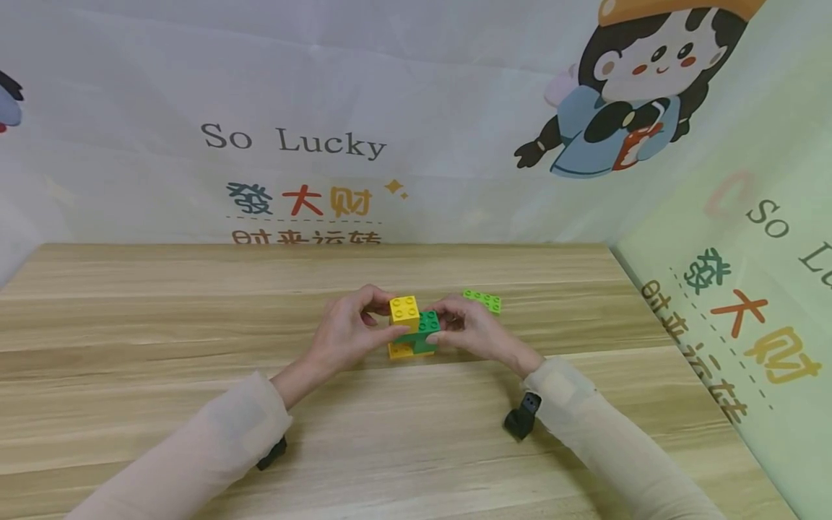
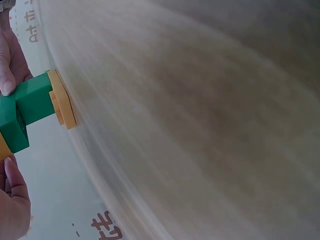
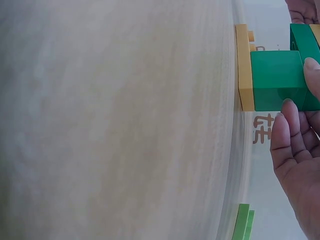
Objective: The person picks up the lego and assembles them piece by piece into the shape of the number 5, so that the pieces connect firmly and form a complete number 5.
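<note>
A small stack of toy building bricks stands on the table between the two hands. At its bottom lies a thin yellow plate (image 1: 401, 351), with a green block (image 3: 277, 80) on one end. Across that block sits another green brick (image 1: 427, 322) that juts out sideways over the plate. A yellow brick (image 1: 404, 312) with studs tops its left part. My left hand (image 1: 351, 328) pinches this yellow brick between thumb and fingers. From the other side my right hand (image 1: 471, 326) grips the green bricks, its thumb (image 3: 312, 75) on the upper one.
A light green brick (image 1: 484, 300) lies on the wooden table (image 1: 195, 318), just behind my right hand. Printed cloth (image 1: 422, 87) hangs at the back and along the right side. Both wrists carry dark strapped devices (image 1: 522, 417).
</note>
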A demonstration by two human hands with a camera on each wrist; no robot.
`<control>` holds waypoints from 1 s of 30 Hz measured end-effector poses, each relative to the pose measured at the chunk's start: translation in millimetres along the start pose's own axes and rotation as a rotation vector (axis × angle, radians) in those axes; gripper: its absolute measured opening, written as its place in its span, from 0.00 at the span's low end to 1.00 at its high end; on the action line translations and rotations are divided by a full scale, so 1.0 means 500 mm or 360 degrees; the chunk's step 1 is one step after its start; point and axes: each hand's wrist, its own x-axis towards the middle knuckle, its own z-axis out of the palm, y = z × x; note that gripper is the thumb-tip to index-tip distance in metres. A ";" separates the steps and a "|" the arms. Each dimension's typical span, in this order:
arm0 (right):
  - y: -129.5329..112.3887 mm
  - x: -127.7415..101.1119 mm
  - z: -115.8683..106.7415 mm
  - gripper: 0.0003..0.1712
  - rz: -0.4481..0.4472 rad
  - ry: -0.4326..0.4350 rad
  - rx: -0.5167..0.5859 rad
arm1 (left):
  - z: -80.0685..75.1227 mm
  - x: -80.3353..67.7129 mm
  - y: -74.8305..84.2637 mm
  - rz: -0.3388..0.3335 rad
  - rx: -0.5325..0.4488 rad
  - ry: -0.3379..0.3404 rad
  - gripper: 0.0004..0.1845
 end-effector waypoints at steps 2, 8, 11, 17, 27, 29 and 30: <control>-0.001 0.000 0.000 0.22 0.0008 -0.0001 -0.0012 | -0.001 0.000 0.000 -0.0011 -0.0012 -0.0004 0.18; -0.002 0.001 -0.001 0.21 0.0021 -0.0006 -0.0014 | -0.004 0.002 0.000 -0.0054 -0.0053 -0.0043 0.18; -0.002 0.001 -0.001 0.21 0.0019 -0.0008 -0.0012 | -0.005 0.003 0.000 -0.0066 -0.0048 -0.0050 0.18; -0.002 0.002 -0.001 0.22 0.0012 -0.0002 -0.0013 | -0.006 0.005 -0.002 -0.0048 -0.0021 -0.0065 0.17; -0.004 0.002 0.000 0.21 0.0007 0.0001 0.0012 | -0.009 0.009 0.002 -0.0032 0.0010 -0.0100 0.17; -0.003 0.002 0.000 0.21 0.0006 0.0001 0.0014 | -0.010 0.009 0.004 -0.0023 0.0035 -0.0102 0.17; -0.003 0.002 0.000 0.20 0.0005 0.0003 0.0015 | -0.010 0.009 0.004 -0.0021 0.0043 -0.0104 0.17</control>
